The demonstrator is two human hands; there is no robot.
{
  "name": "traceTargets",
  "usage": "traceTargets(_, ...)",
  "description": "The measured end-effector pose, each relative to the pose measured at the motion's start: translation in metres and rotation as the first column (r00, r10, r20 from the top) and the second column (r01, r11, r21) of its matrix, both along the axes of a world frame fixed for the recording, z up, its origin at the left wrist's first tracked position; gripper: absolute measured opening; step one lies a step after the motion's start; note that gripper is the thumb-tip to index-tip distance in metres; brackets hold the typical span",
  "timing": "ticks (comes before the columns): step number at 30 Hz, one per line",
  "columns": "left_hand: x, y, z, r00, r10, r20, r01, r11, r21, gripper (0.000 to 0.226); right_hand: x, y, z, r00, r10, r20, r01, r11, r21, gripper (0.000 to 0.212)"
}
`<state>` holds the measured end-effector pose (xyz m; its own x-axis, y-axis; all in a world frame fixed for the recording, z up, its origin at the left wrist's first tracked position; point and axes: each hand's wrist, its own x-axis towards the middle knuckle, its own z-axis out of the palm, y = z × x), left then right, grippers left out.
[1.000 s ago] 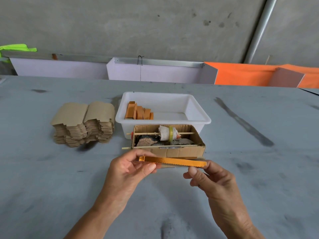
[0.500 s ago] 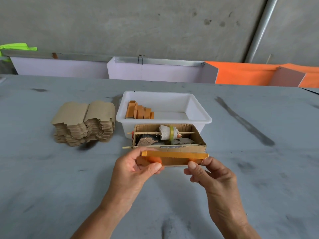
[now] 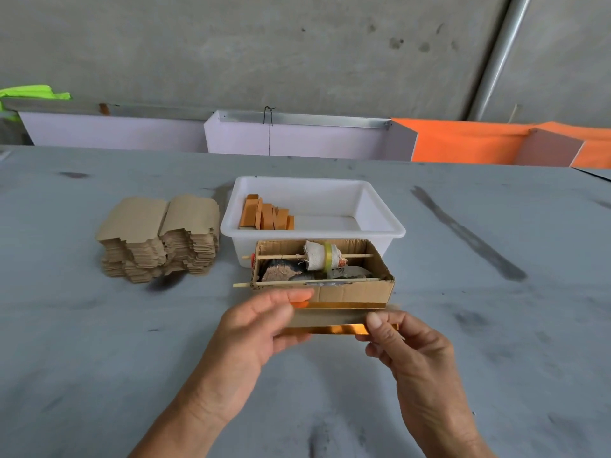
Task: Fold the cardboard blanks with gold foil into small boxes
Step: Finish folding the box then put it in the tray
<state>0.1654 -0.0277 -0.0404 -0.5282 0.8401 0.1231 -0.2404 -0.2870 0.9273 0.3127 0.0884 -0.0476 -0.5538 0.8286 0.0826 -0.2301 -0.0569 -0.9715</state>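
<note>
Crosswise, blank (image 3: 330, 320) long-axis left-right.

A grey table (image 3: 496, 325), smudged with dark streaks, fills the lower two thirds of the frame. At left of centre a stack of flat brown cardboard blanks (image 3: 158, 238) lies on it. Just right of the stack stands a white plastic tub (image 3: 380, 226). Touching the tub's near wall sits an open corrugated cardboard box (image 3: 350, 292), with two thin wooden sticks across its top.
</note>
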Motion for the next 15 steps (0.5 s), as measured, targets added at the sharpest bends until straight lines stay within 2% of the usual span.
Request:
traceTargets(2,-0.003,0.003,0.002,0.994,0.063,0.086,-0.053,0.992,-0.113,0.032,0.000,-0.001,-0.001,1.000,0.010,0.006,-0.010,0.999,0.043,0.021)
traceTargets(5,-0.005,0.006,0.005,0.987,0.156,-0.038,-0.161,0.951,-0.264,0.024,0.001,-0.002,-0.002,0.999,0.040,-0.001,-0.040,0.996,0.077,0.019)
traceTargets(7,-0.007,0.005,0.007,0.986,0.147,-0.081,-0.164,0.947,-0.276,0.017,0.002,-0.002,-0.002,0.998,0.065,-0.010,-0.064,0.996,0.067,0.021)
traceTargets(9,-0.009,0.004,0.009,0.986,0.120,-0.119,-0.151,0.943,-0.296,0.011,0.003,-0.001,-0.003,0.996,0.091,-0.015,-0.090,0.995,0.039,0.035)
traceTargets(11,-0.011,0.004,0.007,0.981,0.111,-0.162,-0.160,0.932,-0.326,0.015,0.003,0.001,-0.005,0.994,0.109,-0.001,-0.109,0.994,0.001,0.046)
traceTargets(15,-0.011,0.002,0.010,0.990,0.076,-0.120,-0.114,0.932,-0.344,0.010,0.003,0.000,-0.001,0.991,0.133,-0.026,-0.133,0.991,-0.025,0.026)
